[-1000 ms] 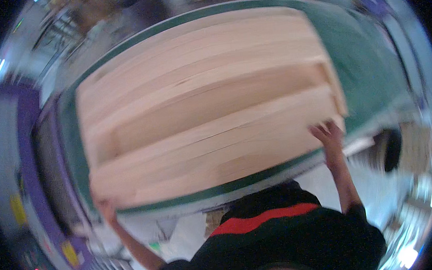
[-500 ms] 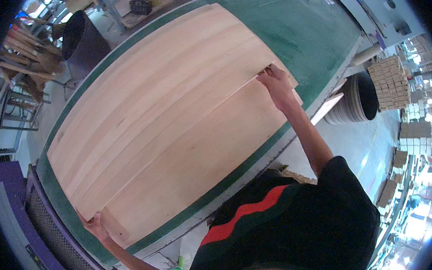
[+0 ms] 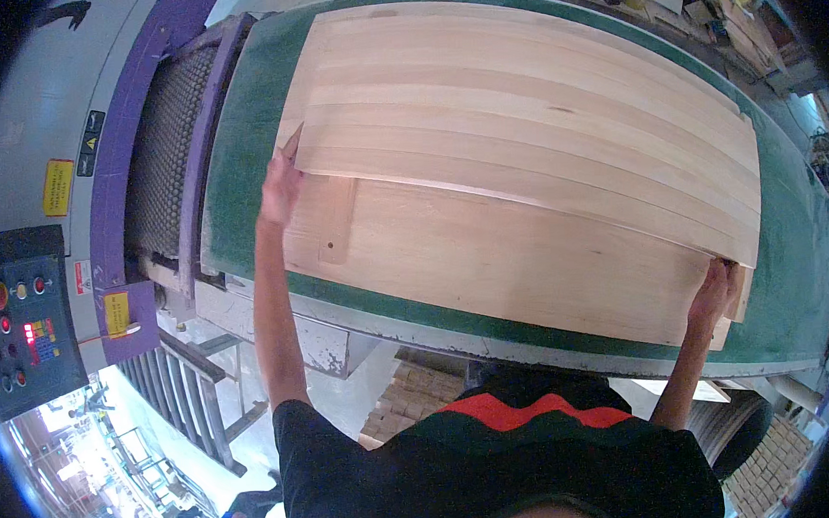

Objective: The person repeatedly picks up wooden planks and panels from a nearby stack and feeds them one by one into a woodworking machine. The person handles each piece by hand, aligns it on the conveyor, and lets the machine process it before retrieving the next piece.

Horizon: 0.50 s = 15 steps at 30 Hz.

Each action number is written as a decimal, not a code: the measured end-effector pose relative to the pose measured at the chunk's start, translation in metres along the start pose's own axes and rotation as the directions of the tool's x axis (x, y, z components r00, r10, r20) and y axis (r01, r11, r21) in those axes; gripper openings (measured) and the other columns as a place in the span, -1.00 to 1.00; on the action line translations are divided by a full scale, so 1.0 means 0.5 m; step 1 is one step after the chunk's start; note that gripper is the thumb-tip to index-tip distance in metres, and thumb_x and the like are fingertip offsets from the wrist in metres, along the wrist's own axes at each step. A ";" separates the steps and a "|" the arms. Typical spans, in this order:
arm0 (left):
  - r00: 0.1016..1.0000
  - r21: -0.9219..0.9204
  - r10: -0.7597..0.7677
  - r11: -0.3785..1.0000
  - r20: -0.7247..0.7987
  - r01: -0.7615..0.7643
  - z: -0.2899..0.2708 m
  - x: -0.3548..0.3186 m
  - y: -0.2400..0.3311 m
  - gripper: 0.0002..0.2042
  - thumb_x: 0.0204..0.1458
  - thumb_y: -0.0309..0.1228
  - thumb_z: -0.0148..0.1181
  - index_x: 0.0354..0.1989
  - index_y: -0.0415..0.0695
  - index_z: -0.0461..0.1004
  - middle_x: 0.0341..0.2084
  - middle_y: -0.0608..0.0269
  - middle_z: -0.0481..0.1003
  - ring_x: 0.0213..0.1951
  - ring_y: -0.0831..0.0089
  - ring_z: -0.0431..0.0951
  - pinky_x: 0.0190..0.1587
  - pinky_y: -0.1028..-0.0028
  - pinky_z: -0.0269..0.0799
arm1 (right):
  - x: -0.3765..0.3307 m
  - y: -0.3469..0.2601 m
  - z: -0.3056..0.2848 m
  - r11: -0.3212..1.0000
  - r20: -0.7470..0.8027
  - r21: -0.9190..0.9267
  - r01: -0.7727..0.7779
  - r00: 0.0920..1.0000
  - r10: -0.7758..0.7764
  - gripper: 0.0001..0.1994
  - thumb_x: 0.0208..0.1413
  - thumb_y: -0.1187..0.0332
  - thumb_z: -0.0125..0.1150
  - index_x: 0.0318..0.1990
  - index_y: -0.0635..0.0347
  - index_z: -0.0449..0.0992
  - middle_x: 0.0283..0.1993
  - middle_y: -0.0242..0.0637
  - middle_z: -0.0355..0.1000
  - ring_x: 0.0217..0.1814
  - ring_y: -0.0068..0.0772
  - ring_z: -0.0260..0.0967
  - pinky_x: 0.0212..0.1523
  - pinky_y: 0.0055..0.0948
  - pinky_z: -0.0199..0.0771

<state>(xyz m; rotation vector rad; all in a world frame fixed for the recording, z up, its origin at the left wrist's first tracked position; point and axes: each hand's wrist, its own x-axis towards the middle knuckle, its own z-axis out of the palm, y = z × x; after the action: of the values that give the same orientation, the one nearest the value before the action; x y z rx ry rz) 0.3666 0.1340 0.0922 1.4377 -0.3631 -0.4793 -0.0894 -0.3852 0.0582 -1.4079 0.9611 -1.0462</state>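
Observation:
A wide, pale wooden panel [image 3: 519, 110], made up of long strips, lies over a second wooden panel [image 3: 490, 254] that sticks out on the near side. My left hand [image 3: 280, 191] grips the upper panel at its near left corner, with the fingers partly hidden at the edge. At the near right corner, my right hand [image 3: 715, 288] has its fingers closed on the same panel's edge. A short wooden piece [image 3: 337, 221] with a dark spot shows on the lower panel, beside my left hand. Beneath everything runs a green belt surface [image 3: 243, 165].
On the left stands a grey and purple machine [image 3: 109, 230] with a dark textured opening [image 3: 166, 151] and a button panel [image 3: 20, 321]. A metal railing [image 3: 195, 396] is below it. A dark round bin [image 3: 738, 429] and stacked wood blocks [image 3: 769, 470] are at lower right.
The view has swung left, bringing the machine and its button panel into sight. Both hands still hold the near corners of the upper panel.

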 end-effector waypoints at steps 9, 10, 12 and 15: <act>0.983 -0.377 0.014 0.925 0.181 0.056 0.018 0.140 -0.010 0.01 0.01 0.41 -0.44 0.34 -0.36 -0.15 0.34 -0.02 -0.06 0.36 0.22 -0.07 0.36 0.32 -0.24 | -0.012 0.012 -0.094 0.968 -0.332 0.238 -0.080 0.930 0.158 -0.64 0.20 0.37 0.01 -0.03 0.59 0.30 -0.04 -0.08 0.35 0.07 -0.23 0.33 0.14 -0.38 0.40; 0.982 -0.347 0.008 0.936 0.191 0.060 0.045 0.131 0.014 0.01 0.01 0.41 -0.46 0.34 -0.35 -0.16 0.35 -0.02 -0.07 0.36 0.23 -0.07 0.36 0.32 -0.24 | -0.023 0.000 -0.099 0.959 -0.379 0.271 -0.087 0.906 0.190 -0.62 0.20 0.36 0.01 0.01 0.60 0.27 0.01 -0.04 0.32 0.11 -0.20 0.30 0.17 -0.36 0.37; 0.975 -0.330 -0.020 0.939 0.221 0.094 0.064 0.133 0.025 0.01 0.01 0.41 -0.47 0.34 -0.34 -0.17 0.35 -0.01 -0.08 0.36 0.23 -0.07 0.36 0.33 -0.25 | -0.039 0.009 -0.128 0.971 -0.410 0.227 -0.080 0.896 0.170 -0.63 0.20 0.38 0.01 0.04 0.56 0.29 0.05 -0.04 0.33 0.12 -0.21 0.31 0.16 -0.37 0.38; 0.975 -0.319 -0.034 0.942 0.218 0.104 -0.009 0.186 0.005 -0.02 0.03 0.39 -0.44 0.34 -0.32 -0.14 0.35 0.00 -0.08 0.37 0.24 -0.11 0.37 0.32 -0.27 | -0.049 0.039 -0.180 0.992 -0.348 -0.121 -0.020 0.937 -0.023 -0.70 0.18 0.42 0.01 0.01 0.44 0.40 0.03 -0.10 0.40 0.03 -0.26 0.38 0.07 -0.40 0.44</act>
<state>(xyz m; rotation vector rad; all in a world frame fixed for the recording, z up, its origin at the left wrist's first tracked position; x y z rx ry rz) 0.4486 0.0896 0.0897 1.0795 -0.3817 -0.7182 -0.1827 -0.3890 0.0392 -1.3455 1.3010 -1.2844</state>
